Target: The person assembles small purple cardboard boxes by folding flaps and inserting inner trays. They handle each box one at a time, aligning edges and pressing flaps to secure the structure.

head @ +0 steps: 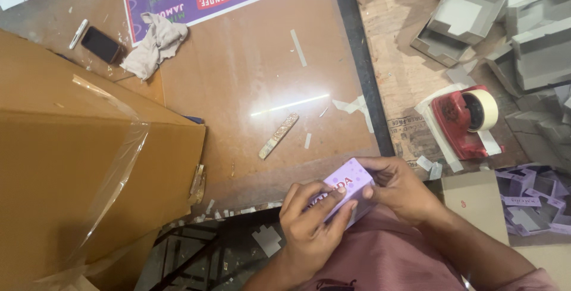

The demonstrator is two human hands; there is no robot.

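Holding small purple box [348, 191] at near table edge, 2 hands: left hand [312, 219] fingers pressed flat on top, right hand [399, 189] pinching right end. Tape dispenser [467, 118] further right.

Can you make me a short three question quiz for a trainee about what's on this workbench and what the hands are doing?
1. True or false: both hands hold the small purple box.
2. Multiple choice: what sits on the wood to the right of the glass top? A) a red tape dispenser B) a blue stapler C) a green mug
3. Short answer: what lies beside the crumpled cloth at the far left?

Key
1. True: the left hand and the right hand both grip it.
2. A, the red tape dispenser.
3. A dark phone.
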